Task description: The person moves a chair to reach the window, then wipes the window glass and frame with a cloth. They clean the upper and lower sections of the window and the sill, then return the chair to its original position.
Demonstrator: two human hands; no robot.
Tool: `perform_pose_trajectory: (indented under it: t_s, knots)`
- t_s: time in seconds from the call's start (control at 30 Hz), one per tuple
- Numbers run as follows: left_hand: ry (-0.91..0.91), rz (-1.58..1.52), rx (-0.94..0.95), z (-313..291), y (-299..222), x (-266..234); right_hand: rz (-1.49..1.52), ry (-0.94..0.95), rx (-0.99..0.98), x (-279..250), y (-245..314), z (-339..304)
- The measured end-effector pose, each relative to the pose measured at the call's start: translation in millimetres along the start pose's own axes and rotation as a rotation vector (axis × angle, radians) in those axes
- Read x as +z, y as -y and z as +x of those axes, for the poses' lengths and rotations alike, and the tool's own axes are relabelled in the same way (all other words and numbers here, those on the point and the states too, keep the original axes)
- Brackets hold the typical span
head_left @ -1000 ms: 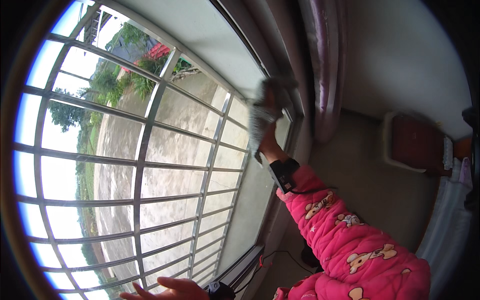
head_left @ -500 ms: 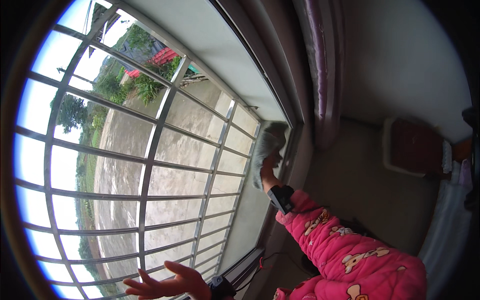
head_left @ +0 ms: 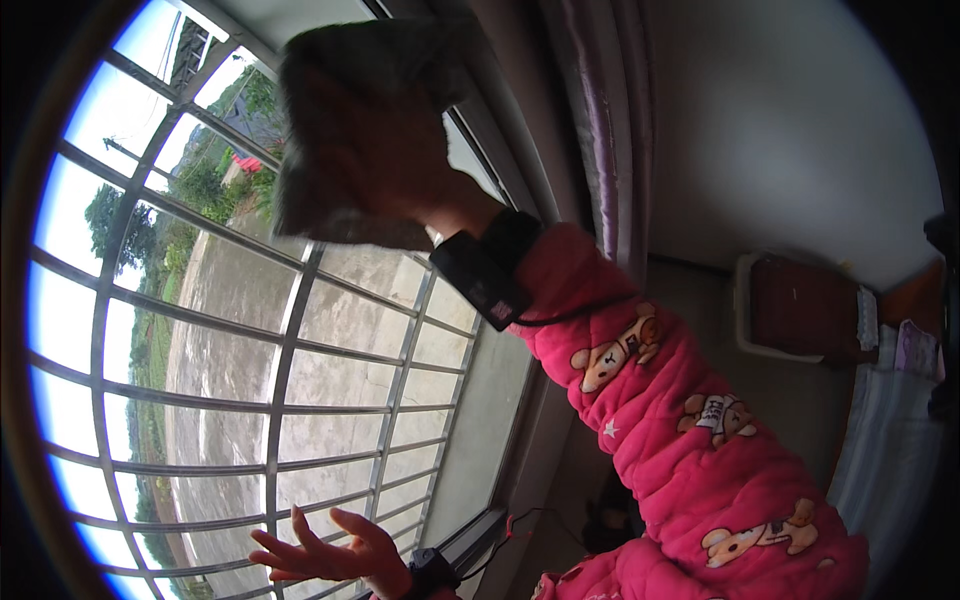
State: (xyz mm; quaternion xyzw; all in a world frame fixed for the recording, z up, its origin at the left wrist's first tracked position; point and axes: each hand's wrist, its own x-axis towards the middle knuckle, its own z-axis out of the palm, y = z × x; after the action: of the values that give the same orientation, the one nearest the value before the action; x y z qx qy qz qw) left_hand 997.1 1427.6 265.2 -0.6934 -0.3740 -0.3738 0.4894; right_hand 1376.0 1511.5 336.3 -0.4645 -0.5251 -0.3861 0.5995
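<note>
1. The grey cloth (head_left: 312,205) lies under the right hand (head_left: 405,150), spreading past its fingers on the upper and left sides, in front of the upper bars (head_left: 276,406).
2. The cloth is nearly as broad as tall, so its long axis is hard to tell; its left edge runs up and down the view, and its upper edge runs across, above the fingers.
3. The right fingers point to the upper left, back of the hand toward the camera; whether they clench the cloth or lie flat on it cannot be told.
4. The left hand (head_left: 335,550), well below the cloth, is released and bare, its fingers spread and pointing left, with bars behind them.
5. Beyond the bars, left of and below the right fingers, is a wet-looking yard (head_left: 230,340); the pale sill (head_left: 475,390) lies below and right of them.
6. To the right of those fingers hang a curtain (head_left: 605,130) and, farther off, a dark red object (head_left: 810,308) with a pale rim.
7. The right hand hides the cloth's middle, and the cloth hides part of the bars. Its upper right end fades into shadow, and the pink sleeve (head_left: 690,420) covers part of the floor.
</note>
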Motion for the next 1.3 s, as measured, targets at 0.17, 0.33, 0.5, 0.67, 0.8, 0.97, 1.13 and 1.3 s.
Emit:
perform_pose_trajectory:
  t_s: [0.17,0.33,0.5,0.67,0.8,0.97,1.13,1.3]
  knots:
    - [-0.051,0.067,0.057,11,0,-7,0.036,-0.224,-0.083,2,-50,-54]
    - [0.007,-0.038,-0.071,17,-5,-31,0.182,-0.014,0.301,-2,-55,-186]
    - [0.009,-0.074,-0.086,27,-12,-39,0.09,-0.11,0.706,-6,-45,-308]
    - [-0.013,-0.127,-0.096,41,-5,-47,0.216,-0.274,0.9,0,-37,-372]
    - [-0.038,-0.121,-0.05,50,-2,-52,1.053,-0.62,1.22,-5,-26,-419]
    - [-0.032,-0.115,-0.047,59,-10,-56,0.446,-0.328,1.6,-25,5,-466]
    - [-0.026,-0.145,-0.066,61,-14,-52,0.394,-0.236,1.791,-38,30,-483]
    - [-0.101,0.025,0.186,60,-2,-42,0.404,-0.143,2.008,-41,118,-494]
